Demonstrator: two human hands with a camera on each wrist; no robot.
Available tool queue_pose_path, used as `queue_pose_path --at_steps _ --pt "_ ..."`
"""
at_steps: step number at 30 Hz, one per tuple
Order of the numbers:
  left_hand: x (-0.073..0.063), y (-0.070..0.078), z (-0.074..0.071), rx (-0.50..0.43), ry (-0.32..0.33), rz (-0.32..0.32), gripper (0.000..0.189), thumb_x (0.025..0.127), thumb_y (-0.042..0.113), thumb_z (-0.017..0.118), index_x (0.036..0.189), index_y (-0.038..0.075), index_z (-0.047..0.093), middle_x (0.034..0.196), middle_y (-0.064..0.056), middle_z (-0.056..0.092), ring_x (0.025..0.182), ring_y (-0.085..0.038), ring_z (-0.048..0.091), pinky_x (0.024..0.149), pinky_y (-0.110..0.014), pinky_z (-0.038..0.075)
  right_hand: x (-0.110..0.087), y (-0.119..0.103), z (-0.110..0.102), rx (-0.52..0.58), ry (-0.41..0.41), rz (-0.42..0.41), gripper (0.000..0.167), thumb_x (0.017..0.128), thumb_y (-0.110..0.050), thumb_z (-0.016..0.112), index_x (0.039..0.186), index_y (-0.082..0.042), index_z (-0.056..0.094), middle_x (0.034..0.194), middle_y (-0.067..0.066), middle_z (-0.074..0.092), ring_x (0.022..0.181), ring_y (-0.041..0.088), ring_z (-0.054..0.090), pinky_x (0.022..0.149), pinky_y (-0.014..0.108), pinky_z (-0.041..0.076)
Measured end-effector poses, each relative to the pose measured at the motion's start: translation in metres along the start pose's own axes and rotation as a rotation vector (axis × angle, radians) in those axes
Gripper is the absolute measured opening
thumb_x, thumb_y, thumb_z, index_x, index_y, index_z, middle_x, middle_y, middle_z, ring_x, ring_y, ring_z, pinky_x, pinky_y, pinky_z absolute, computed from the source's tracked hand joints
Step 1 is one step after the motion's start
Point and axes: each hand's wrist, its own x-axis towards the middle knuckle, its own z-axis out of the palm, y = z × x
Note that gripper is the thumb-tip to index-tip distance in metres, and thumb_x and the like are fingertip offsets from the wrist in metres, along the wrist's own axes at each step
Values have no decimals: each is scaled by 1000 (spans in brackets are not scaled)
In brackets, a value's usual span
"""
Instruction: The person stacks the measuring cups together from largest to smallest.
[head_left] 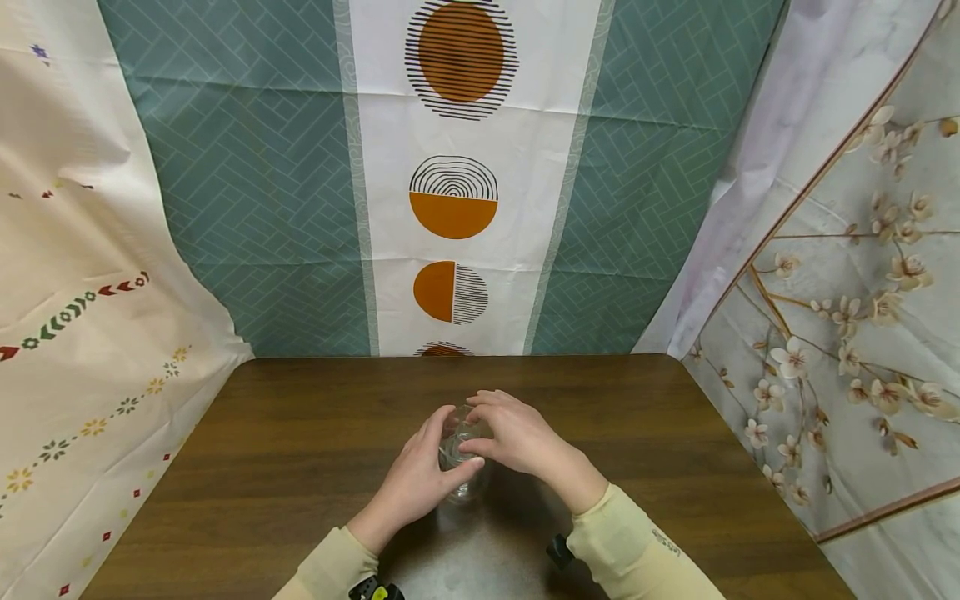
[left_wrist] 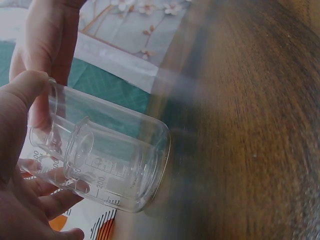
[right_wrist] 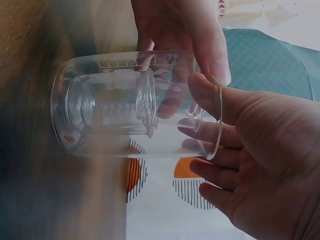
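Note:
A large clear glass beaker (head_left: 462,486) with white markings stands on the brown wooden table (head_left: 300,467), in front of me. Nested inside it is a smaller glass beaker (right_wrist: 112,125), its rim well below the outer one. My left hand (head_left: 423,475) holds the large beaker from the left, thumb up by the rim and fingers round the far side. From the right, my right hand (head_left: 521,433) reaches over the mouth. Its thumb and fingers (right_wrist: 212,172) are spread at the rim, some tips inside the opening, with nothing visibly pinched between them.
A green and white curtain (head_left: 270,217) with orange circles hangs behind the table's far edge. Patterned cloth (head_left: 90,333) borders the left side and a floral cloth (head_left: 847,350) the right. Dark wrist devices (head_left: 375,588) sit near both sleeves.

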Motion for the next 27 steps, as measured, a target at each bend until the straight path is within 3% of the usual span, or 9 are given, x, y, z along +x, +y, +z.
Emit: queue_pose_path --at_steps 15,27 --pt "0 -2 2 8 5 10 95 97 61 81 165 10 39 158 -13 56 142 -41 57 107 -66 50 5 -2 -2 -23 -47 25 36 95 -38 90 117 -11 83 156 12 63 154 41 47 120 57 44" --pt "0 -1 1 12 3 -4 93 97 61 81 165 13 40 160 -13 55 144 -41 55 108 -67 49 8 -2 -2 -31 -59 40 36 95 -40 90 115 -11 83 154 11 65 154 35 49 119 54 46"
